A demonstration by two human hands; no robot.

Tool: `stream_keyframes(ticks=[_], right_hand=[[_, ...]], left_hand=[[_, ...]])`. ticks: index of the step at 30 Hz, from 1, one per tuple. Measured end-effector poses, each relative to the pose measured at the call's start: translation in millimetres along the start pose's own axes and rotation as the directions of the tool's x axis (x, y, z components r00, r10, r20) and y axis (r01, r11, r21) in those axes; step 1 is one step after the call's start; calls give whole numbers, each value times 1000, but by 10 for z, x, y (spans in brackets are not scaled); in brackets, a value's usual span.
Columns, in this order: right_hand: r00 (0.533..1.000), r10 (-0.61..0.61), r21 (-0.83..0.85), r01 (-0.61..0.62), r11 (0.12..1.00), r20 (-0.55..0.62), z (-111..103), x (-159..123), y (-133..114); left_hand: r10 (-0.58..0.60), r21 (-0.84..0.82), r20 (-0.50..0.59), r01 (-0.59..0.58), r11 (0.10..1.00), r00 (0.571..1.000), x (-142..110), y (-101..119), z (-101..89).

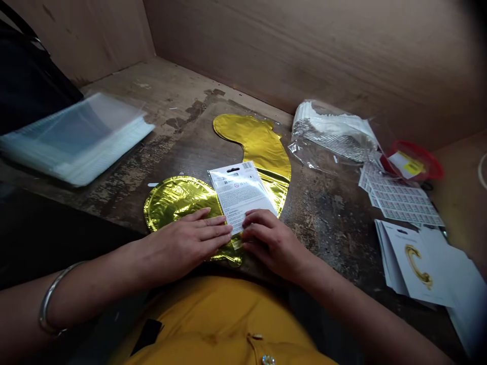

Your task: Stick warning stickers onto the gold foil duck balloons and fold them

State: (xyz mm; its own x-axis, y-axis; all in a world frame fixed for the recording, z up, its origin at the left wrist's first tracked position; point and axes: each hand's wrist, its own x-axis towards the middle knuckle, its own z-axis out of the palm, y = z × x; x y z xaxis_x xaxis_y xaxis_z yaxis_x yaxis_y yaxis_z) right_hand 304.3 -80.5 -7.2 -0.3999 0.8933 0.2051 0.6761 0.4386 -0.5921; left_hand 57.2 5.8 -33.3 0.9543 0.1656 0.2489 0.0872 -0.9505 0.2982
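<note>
Gold foil balloon (178,205) | left hand (182,248), right hand (270,243): grip released | clear bag (331,134): white sheets (327,126)

Clear plastic sleeves (72,139), label sheets (399,195)

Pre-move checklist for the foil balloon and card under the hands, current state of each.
1. Left hand and right hand both on the printed card: ok.
2. Card printed side up, over the gold foil balloon: ok.
3. Balloon free of creases: not ok, the round part looks wrinkled.
4. Card's small print legible: cannot tell.
5. Stack of clear plastic bags on the bench, to the left: ok.
6. Sheets of small labels on the bench, to the right: ok.
</note>
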Motion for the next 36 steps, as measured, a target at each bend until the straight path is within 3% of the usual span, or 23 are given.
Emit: stream_keyframes(ticks=[4,10,15,19,24,28,32,36], right_hand=[[999,-44,-93,45,995,19,25,-32,-88],[991,-133,-72,130,989,-34,93,-130,-122],[997,-58,-39,56,998,-56,95,-134,-184],[996,-75,-22,76,997,51,20,-141,-274],[998,-49,-101,45,994,-41,-90,-46,-269],[997,-31,-99,38,994,67,-28,76,-175],[995,-33,-71,40,997,97,31,105,-131],[994,16,-12,-15,1000,112,42,61,-150]], left_hand=[[-49,-22,-15,48,999,999,5,51,23],[-34,-17,-44,34,999,998,-5,66,66],[-35,1,-35,35,999,999,17,81,64],[-51,-17,-36,51,999,998,31,92,50],[-63,-32,-46,62,998,997,35,90,43],[-38,-13,-65,37,999,997,57,90,13],[-17,-33,-66,15,999,998,71,90,-13],[-85,-63,-114,78,995,990,128,140,-25]])
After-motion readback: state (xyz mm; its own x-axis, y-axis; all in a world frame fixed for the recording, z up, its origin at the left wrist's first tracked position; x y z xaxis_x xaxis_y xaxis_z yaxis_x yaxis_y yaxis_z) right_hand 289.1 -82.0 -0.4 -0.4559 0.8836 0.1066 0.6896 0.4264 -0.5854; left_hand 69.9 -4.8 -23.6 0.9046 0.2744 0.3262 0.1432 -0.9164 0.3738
